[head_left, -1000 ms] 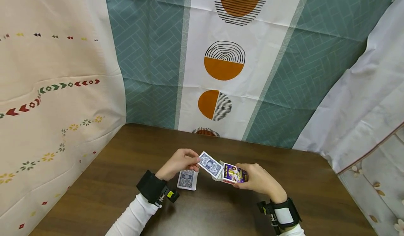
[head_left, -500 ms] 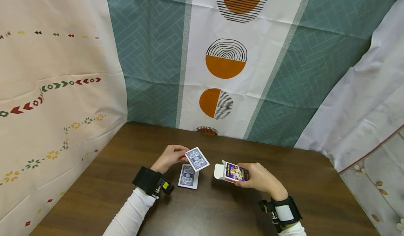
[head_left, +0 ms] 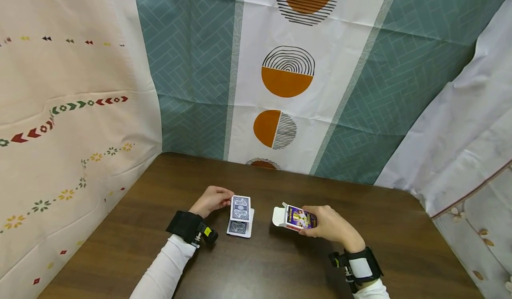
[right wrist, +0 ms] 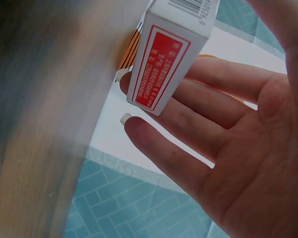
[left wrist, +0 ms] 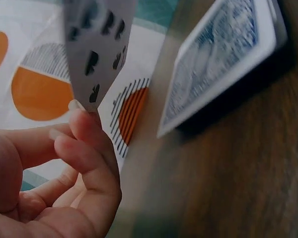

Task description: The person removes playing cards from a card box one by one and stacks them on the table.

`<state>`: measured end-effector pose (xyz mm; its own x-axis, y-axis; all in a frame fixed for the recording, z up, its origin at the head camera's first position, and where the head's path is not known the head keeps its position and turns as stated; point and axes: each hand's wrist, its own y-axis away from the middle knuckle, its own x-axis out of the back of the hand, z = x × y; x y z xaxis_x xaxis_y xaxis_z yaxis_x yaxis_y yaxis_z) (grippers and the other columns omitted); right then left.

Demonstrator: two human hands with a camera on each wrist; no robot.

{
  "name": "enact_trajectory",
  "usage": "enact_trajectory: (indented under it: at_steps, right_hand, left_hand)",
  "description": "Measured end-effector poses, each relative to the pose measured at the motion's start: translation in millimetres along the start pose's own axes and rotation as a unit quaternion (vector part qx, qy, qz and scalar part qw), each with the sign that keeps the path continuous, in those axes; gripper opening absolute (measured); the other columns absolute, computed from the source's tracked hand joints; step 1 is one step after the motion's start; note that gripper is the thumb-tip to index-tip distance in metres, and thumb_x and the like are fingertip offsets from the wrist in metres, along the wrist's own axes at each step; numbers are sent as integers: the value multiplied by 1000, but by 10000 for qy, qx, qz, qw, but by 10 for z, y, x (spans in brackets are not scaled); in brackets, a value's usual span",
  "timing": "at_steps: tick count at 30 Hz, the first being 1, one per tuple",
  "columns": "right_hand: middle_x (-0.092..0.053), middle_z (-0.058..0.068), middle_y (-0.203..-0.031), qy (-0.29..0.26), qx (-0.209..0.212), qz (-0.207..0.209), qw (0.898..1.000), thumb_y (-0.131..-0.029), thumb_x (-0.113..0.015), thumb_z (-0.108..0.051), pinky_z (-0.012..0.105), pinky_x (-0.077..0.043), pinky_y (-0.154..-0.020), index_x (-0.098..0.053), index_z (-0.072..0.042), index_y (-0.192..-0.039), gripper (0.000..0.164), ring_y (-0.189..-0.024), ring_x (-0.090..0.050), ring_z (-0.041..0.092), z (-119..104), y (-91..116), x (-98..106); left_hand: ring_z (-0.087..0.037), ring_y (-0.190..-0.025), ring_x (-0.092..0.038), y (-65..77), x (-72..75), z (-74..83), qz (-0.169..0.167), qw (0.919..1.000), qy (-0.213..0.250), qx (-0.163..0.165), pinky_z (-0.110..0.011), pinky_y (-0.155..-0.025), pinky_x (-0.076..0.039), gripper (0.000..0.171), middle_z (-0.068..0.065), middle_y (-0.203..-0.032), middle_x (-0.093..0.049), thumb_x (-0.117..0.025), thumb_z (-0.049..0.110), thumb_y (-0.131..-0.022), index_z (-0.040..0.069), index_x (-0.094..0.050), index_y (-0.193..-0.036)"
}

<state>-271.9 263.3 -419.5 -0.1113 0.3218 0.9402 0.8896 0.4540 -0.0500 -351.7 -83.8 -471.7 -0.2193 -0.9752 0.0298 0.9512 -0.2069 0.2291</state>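
My left hand [head_left: 213, 200] pinches a playing card [head_left: 241, 208] by its left edge, blue back up in the head view. In the left wrist view the underside of that playing card [left wrist: 100, 54] shows black spade pips. Below it a stack of cards [head_left: 238, 229] lies face down on the table, partly covered by the held card in the head view. My right hand [head_left: 333, 223] holds a purple and white card box [head_left: 301, 217], its flap end pointing left and open. The right wrist view shows the red-printed side of the card box [right wrist: 161, 69] against the fingers.
Both hands work over a brown wooden table [head_left: 256, 268]. A teal and white curtain [head_left: 288, 125] with orange circles hangs behind its far edge. Patterned cloth [head_left: 80, 125] hangs on the left, and white cloth [head_left: 460, 125] on the right.
My left hand has drawn the card away from the box mouth, leftward, and turned it upright over the stack. The right hand with the box has stayed nearly still.
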Motion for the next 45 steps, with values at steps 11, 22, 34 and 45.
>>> enact_trajectory:
  at_steps: [11,22,34,45]
  right_hand:
    - [-67,2,-92,-7,47,-2,10000,-75,-82,-34,20,-45,-63,-62,3,-119,61,-73,-55,7,20,-31,20]
    - [-67,4,-94,-16,-31,-108,9999,-74,-82,-36,20,-45,-62,-62,3,-119,64,-74,-55,7,-13,-30,2]
    - [-66,2,-91,-135,100,-164,9997,-75,-81,-35,20,-44,-62,-62,2,-118,60,-73,-53,5,-9,-24,-68]
    - [-66,2,-92,-99,113,-157,9998,-74,-81,-37,20,-44,-63,-62,2,-119,63,-73,-53,5,-14,-12,-98]
  left_hand:
    - [-6,-58,-53,-43,30,-62,214,9975,-657,-131,-17,-56,-42,24,-1,-70,-58,-60,3,-92,-15,-64,-108]
    - [-9,-55,-54,3,-60,-103,760,9812,-1690,-541,-20,-53,-39,13,-3,-69,-62,-68,5,-87,-5,-72,-93]
    - [-10,-52,-55,32,-145,-153,1038,9597,-2525,-672,-22,-52,-39,9,-8,-80,-69,-69,7,-86,0,-75,-85]
    - [-11,-57,-57,62,-224,-154,1077,9520,-2775,-716,-22,-52,-41,8,-11,-86,-72,-70,7,-83,2,-76,-80]
